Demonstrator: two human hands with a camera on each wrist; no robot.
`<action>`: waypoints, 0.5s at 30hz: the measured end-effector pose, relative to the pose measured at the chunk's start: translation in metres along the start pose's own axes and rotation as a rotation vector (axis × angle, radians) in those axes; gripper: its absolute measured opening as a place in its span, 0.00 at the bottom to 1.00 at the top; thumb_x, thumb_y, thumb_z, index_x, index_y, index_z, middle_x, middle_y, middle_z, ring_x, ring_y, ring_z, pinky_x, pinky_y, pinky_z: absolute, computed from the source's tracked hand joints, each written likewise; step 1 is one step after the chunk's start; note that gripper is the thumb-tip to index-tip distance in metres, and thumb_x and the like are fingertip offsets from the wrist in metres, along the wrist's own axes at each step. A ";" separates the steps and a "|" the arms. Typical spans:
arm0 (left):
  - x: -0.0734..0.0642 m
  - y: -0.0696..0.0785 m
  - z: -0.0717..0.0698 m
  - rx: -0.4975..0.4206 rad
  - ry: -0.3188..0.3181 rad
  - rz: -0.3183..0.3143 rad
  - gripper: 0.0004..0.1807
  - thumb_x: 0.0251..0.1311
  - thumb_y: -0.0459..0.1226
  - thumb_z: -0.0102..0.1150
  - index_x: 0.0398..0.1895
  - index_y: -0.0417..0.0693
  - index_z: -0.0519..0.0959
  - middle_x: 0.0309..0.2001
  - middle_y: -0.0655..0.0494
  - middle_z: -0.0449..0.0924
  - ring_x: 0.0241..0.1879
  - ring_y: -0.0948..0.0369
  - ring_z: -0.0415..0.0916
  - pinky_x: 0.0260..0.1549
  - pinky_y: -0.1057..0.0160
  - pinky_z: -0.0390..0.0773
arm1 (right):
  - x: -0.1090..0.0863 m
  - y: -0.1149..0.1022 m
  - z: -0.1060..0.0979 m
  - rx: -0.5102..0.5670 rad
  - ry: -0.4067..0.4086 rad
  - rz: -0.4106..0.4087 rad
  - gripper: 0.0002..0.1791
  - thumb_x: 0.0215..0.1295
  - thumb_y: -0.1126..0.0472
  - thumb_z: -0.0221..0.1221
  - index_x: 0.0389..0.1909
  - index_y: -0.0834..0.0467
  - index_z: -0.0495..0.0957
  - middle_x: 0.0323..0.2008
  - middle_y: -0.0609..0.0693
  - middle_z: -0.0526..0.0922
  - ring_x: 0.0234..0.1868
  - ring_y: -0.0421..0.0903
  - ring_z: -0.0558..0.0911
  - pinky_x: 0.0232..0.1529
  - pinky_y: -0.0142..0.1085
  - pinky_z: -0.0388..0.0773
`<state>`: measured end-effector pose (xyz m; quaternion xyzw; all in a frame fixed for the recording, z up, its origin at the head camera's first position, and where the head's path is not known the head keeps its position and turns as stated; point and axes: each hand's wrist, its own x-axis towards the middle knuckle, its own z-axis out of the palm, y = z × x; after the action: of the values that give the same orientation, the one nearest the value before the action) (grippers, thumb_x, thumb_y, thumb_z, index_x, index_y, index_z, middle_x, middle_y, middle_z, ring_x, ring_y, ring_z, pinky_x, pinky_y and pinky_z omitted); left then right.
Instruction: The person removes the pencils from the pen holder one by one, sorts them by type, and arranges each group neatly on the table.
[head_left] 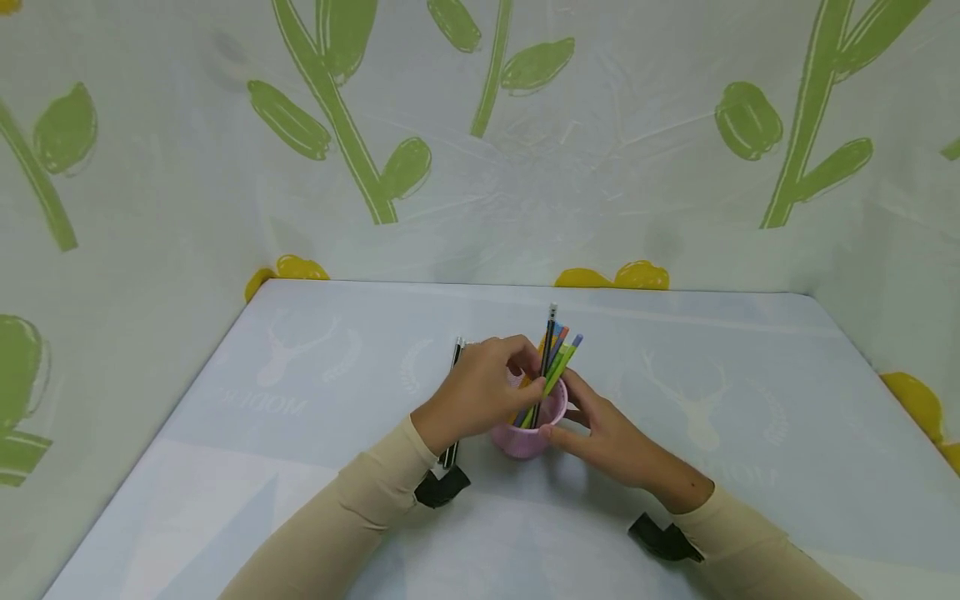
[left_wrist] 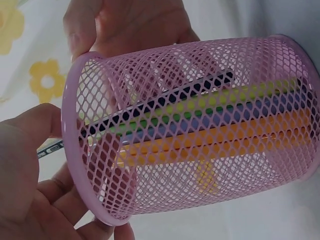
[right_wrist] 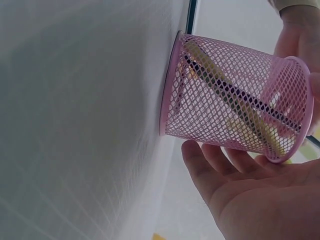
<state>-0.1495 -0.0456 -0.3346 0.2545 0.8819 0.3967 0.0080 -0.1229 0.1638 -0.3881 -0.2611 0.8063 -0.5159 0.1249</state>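
Observation:
A pink mesh pencil cup (head_left: 517, 445) stands upright on the table, with green, blue and orange pencils (left_wrist: 225, 136) leaning inside it. My left hand (head_left: 482, 385) is over its mouth and pinches a black pencil (head_left: 551, 323) between thumb and fingers. Through the mesh, that pencil's lower end (left_wrist: 220, 80) shows inside the cup, above the bottom. From the right side, my right hand (head_left: 618, 440) holds the cup, thumb near the rim and fingers against the far wall. The right wrist view shows those fingers (right_wrist: 195, 157) touching the mesh.
More black pencils (head_left: 452, 454) lie on the table left of the cup, partly hidden under the left hand and wrist. The white table (head_left: 750, 367) bears faint deer prints. Behind it hangs a pale wall covering (head_left: 637, 167) with green leaves. Dark straps (head_left: 442, 487) show at both wrists.

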 end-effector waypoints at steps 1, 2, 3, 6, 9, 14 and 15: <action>0.000 0.000 -0.001 -0.023 0.002 0.003 0.05 0.60 0.37 0.65 0.36 0.50 0.79 0.33 0.62 0.82 0.39 0.60 0.79 0.38 0.67 0.78 | 0.000 0.000 0.000 -0.004 0.001 0.002 0.42 0.72 0.57 0.57 0.80 0.47 0.45 0.77 0.53 0.58 0.76 0.58 0.62 0.65 0.61 0.69; 0.000 0.000 -0.001 -0.047 0.003 0.005 0.05 0.60 0.37 0.65 0.36 0.50 0.79 0.33 0.62 0.82 0.38 0.62 0.79 0.38 0.68 0.79 | 0.000 0.000 0.000 -0.006 0.001 0.004 0.42 0.72 0.57 0.58 0.80 0.47 0.45 0.77 0.53 0.58 0.76 0.58 0.62 0.65 0.61 0.69; 0.000 0.000 -0.001 -0.067 0.005 0.008 0.04 0.60 0.36 0.64 0.36 0.49 0.79 0.33 0.62 0.82 0.37 0.64 0.79 0.37 0.69 0.79 | 0.000 0.001 0.000 -0.005 0.002 0.005 0.42 0.72 0.57 0.58 0.80 0.47 0.45 0.77 0.53 0.58 0.76 0.58 0.62 0.65 0.61 0.69; 0.001 -0.001 -0.002 -0.110 0.020 0.016 0.05 0.60 0.35 0.63 0.38 0.49 0.78 0.33 0.61 0.83 0.35 0.66 0.79 0.35 0.69 0.80 | 0.000 0.002 0.000 -0.006 0.004 0.010 0.42 0.72 0.55 0.58 0.79 0.46 0.45 0.77 0.53 0.59 0.75 0.58 0.62 0.65 0.61 0.69; 0.001 -0.001 -0.004 -0.132 0.039 0.024 0.07 0.60 0.35 0.62 0.41 0.48 0.77 0.32 0.60 0.84 0.34 0.66 0.79 0.32 0.69 0.80 | 0.000 0.002 0.001 -0.003 0.004 0.014 0.43 0.71 0.55 0.58 0.79 0.46 0.45 0.76 0.53 0.59 0.75 0.58 0.63 0.65 0.61 0.69; 0.001 0.000 -0.008 -0.161 0.073 0.046 0.14 0.62 0.34 0.60 0.51 0.46 0.73 0.31 0.58 0.84 0.33 0.64 0.78 0.33 0.65 0.81 | 0.000 0.002 0.001 -0.003 0.004 0.029 0.43 0.71 0.54 0.59 0.80 0.46 0.44 0.76 0.54 0.60 0.75 0.59 0.63 0.65 0.61 0.69; 0.001 0.000 -0.009 -0.166 0.079 0.054 0.16 0.63 0.34 0.60 0.53 0.46 0.72 0.32 0.57 0.84 0.33 0.64 0.78 0.35 0.63 0.82 | 0.001 0.002 0.001 -0.006 0.004 0.035 0.43 0.71 0.53 0.59 0.80 0.46 0.45 0.76 0.54 0.60 0.75 0.60 0.63 0.65 0.61 0.69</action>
<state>-0.1524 -0.0514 -0.3277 0.2607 0.8385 0.4783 -0.0166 -0.1236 0.1636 -0.3907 -0.2463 0.8125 -0.5118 0.1315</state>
